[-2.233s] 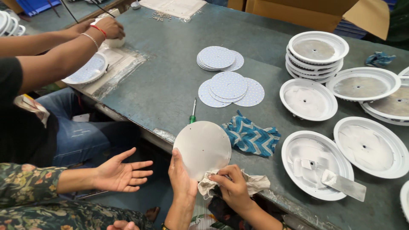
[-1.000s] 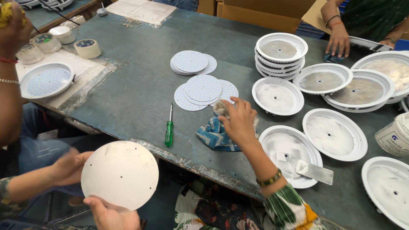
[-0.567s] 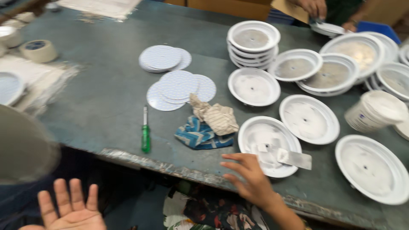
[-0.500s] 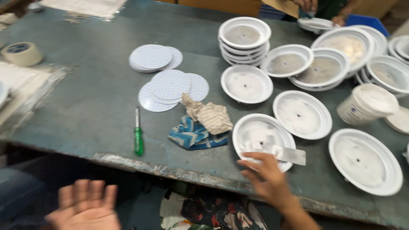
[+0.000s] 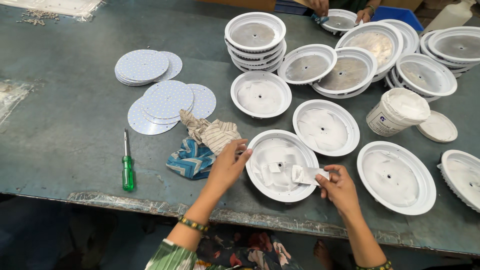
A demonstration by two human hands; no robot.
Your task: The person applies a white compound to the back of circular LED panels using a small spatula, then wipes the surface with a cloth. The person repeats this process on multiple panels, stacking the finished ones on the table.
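A round white lamp housing (image 5: 260, 150) smeared with white paste sits at the near edge of the grey-green table (image 5: 65, 115). My left hand (image 5: 227, 165) rests its fingertips on the housing's left rim. My right hand (image 5: 340, 187) pinches a flat metal spatula (image 5: 307, 175) whose paste-covered blade lies inside the housing. A striped beige rag (image 5: 212, 132) and a blue patterned cloth (image 5: 190, 160) lie just left of my left hand.
More white housings (image 5: 390, 177) fill the right half, some stacked (image 5: 255, 37). An open paste tub (image 5: 397, 111) and its lid (image 5: 437, 127) stand right. Round white discs (image 5: 165, 100) and a green screwdriver (image 5: 128, 170) lie left. Another person's hands (image 5: 320, 6) work at the far edge.
The white disc that I held has gone from view. My right hand dropped the rag on the cloth and took up the spatula; my left hand came up to the housing rim.
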